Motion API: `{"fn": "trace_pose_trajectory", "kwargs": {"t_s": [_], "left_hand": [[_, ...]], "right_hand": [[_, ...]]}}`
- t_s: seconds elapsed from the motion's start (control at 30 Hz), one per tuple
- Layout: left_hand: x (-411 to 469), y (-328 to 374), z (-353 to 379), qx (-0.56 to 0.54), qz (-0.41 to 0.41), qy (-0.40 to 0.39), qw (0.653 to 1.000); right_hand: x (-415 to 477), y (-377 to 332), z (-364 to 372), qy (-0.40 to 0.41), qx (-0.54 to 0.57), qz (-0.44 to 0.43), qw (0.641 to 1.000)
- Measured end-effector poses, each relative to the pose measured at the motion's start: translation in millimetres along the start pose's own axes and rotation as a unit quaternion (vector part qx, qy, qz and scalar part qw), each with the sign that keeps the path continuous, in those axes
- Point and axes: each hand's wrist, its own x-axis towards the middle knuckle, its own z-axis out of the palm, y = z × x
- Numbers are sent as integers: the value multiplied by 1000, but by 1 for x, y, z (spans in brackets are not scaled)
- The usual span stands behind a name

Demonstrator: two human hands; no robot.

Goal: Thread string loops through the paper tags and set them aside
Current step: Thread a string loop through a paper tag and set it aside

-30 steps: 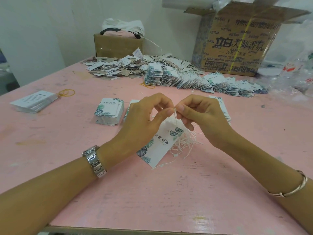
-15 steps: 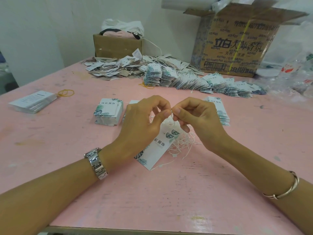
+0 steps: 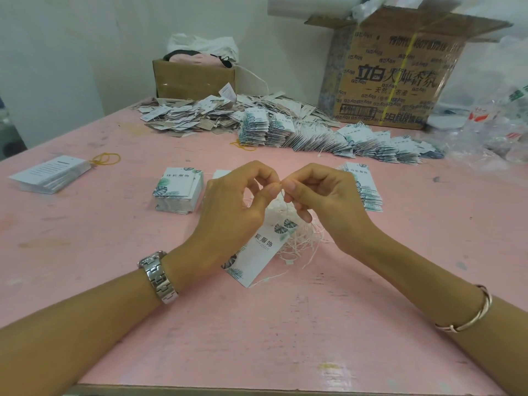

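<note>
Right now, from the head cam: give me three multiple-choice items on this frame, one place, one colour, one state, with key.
1. Where does the tangle of strings lie?
A) in the big carton
B) on the table, just below the right hand
C) on the card stack at far left

2. What colour is the table?
A) pink
B) green
C) black

3. What are the left hand and right hand doing?
A) lying flat
B) lifting a box
C) pinching a string between fingertips

Key: 1 B, white strands spread on the surface under that hand; 2 A, the bare top is pink throughout; 3 C, thumb and forefinger of each hand meet on the thin string.
</note>
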Motion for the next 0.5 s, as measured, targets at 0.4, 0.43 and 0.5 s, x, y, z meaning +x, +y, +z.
{"fn": "trace_pose_trajectory", "kwargs": {"t_s": [0.4,0.43,0.5], "left_hand": [[10,-9,-7,23,-35,-48,998],[12,-11,-9,45,-39,-74,995],[16,-13,-14,61,-39,-135,988]], "right_hand": [[9,-5,-14,-14,125,82,989],[10,-6,-16,-8,142,90,986],[12,-8,-18,5,170,103,980]]}}
